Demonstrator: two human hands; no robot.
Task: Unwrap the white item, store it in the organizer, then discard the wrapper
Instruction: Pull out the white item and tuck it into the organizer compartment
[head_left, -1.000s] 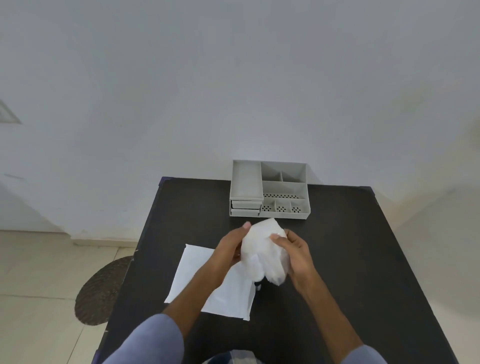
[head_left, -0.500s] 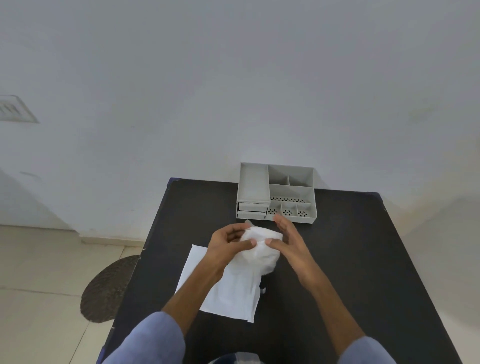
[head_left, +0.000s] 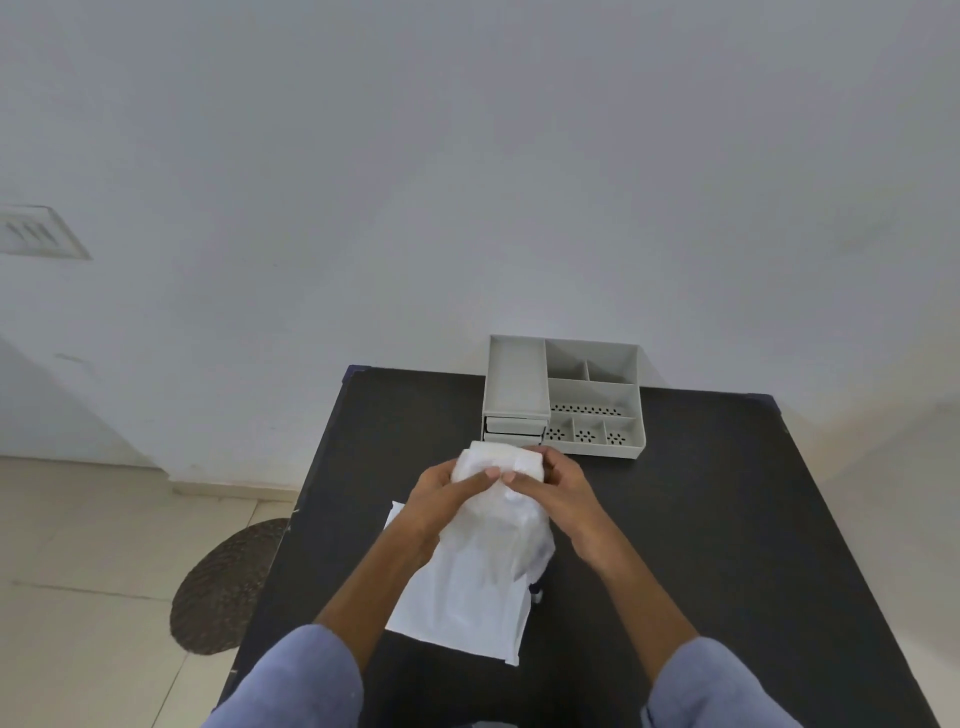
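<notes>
A white item in a thin clear plastic wrapper (head_left: 511, 525) is held above the black table (head_left: 701, 545), just in front of the grey organizer (head_left: 563, 397). My left hand (head_left: 441, 493) pinches the wrapper's top from the left. My right hand (head_left: 558, 491) pinches it from the right, thumbs nearly touching. The white item's (head_left: 501, 457) top end sticks out above my fingers. The wrapper's loose lower part hangs down toward the table.
A flat white paper sheet (head_left: 462, 603) lies on the table under my hands. The organizer has several open compartments and small drawers at its left front. A small dark object (head_left: 537, 592) peeks out beside the sheet. A round brown mat (head_left: 228, 587) lies on the tiled floor at left.
Both hands have lifted the wrapped item toward the organizer and shifted their grip to its top. The wrapper now hangs lower and the item's top end shows.
</notes>
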